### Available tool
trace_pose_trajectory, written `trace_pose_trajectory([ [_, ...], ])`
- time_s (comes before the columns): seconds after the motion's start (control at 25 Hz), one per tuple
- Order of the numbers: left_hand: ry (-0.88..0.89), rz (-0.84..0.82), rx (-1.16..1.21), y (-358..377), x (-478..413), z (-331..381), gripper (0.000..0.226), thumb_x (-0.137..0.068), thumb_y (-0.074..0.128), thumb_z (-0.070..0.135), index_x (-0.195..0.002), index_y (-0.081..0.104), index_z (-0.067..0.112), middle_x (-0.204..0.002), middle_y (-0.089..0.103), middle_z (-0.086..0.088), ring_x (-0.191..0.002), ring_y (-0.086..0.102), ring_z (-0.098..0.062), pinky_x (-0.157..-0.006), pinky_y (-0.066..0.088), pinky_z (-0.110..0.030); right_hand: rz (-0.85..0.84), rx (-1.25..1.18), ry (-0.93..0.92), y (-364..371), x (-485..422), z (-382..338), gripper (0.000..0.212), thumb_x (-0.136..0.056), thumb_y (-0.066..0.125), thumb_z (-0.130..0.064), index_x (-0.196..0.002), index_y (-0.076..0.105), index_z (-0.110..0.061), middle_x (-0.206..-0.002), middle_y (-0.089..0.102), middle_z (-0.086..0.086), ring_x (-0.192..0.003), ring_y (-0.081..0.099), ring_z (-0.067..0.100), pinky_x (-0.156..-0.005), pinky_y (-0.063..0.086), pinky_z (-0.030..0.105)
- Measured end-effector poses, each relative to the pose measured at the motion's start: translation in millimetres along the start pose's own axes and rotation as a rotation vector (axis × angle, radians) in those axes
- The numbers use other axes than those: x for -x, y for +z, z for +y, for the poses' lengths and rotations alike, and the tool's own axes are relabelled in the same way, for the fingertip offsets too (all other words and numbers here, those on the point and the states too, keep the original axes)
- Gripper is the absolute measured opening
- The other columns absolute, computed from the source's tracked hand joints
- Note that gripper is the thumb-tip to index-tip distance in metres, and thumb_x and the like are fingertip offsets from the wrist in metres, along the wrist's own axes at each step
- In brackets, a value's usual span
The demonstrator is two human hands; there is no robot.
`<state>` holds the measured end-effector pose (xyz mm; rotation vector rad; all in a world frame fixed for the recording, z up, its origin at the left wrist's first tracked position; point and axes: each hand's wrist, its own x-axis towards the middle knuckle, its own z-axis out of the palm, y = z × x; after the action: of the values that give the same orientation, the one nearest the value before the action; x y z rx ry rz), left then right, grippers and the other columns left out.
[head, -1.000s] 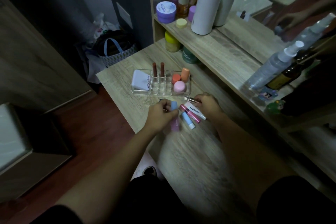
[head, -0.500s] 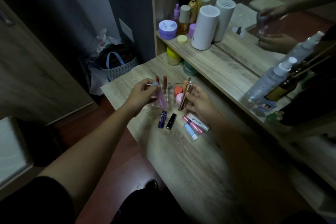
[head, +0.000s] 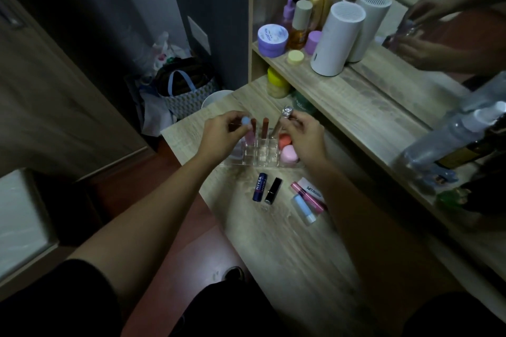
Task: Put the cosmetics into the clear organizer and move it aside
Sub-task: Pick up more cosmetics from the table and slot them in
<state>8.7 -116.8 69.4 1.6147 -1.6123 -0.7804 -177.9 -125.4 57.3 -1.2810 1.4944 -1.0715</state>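
Observation:
The clear organizer (head: 260, 157) stands on the wooden table (head: 287, 241), holding two brown lipsticks (head: 264, 126), an orange sponge (head: 284, 140) and a pink jar (head: 289, 154). My left hand (head: 221, 135) pinches a pink tube with a blue cap (head: 247, 128) upright in a slot of the organizer. My right hand (head: 302, 137) pinches a slim silver-capped tube (head: 286, 113) over the organizer. On the table in front lie a dark blue lip balm (head: 258, 187), a black lipstick (head: 273, 190), a pink tube (head: 308, 197), a white tube (head: 312, 190) and a light blue tube (head: 303, 206).
A raised shelf (head: 356, 101) on the right carries a white cylinder (head: 338, 38), a purple jar (head: 272, 39), bottles and spray bottles (head: 451, 134). A mirror behind shows reflected hands. A yellow jar (head: 278, 83) sits under the shelf. A patterned bag (head: 186, 90) lies on the floor.
Both hands rose from the loose tubes to the organizer. The left has stood the pink tube upright in a slot; the right has lifted the silver-capped tube higher.

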Motion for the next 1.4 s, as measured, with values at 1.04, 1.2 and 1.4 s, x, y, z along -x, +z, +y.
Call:
trace_pose_trajectory([
  [1.04,-0.099,0.113,0.011,38,42,-12,0.016,-0.084,0.068,0.014,-0.095,0.061,0.006,-0.088,0.068,-0.013,-0.077,0.063,-0.02,-0.072,0.053,-0.032,0.002,0.22,-0.055,-22,2,18,0.037,-0.085,0.064,-0.008,-0.121,0.057,-0.01,-0.114,0.065,0.005,-0.091,0.06,0.002,-0.069,0.049,0.004],
  [1.2,0.041,-0.191,-0.071,76,91,-2,0.01,-0.086,0.063,0.011,-0.092,0.066,0.003,-0.085,0.068,-0.016,-0.079,0.063,-0.028,-0.074,0.05,-0.038,-0.004,0.41,-0.028,-63,37,54,0.017,-0.087,0.062,-0.009,-0.102,0.068,-0.006,-0.096,0.073,0.013,-0.074,0.062,0.006,-0.061,0.043,0.001],
  [1.4,0.001,-0.429,-0.229,134,118,9,0.034,-0.091,0.056,0.022,-0.12,0.057,0.005,-0.116,0.054,-0.018,-0.102,0.056,-0.031,-0.088,0.042,-0.034,-0.217,0.566,0.224,-78,53,102,0.025,-0.086,0.057,0.002,-0.11,0.065,0.0,-0.108,0.069,0.019,-0.093,0.062,0.025,-0.079,0.045,0.026],
])
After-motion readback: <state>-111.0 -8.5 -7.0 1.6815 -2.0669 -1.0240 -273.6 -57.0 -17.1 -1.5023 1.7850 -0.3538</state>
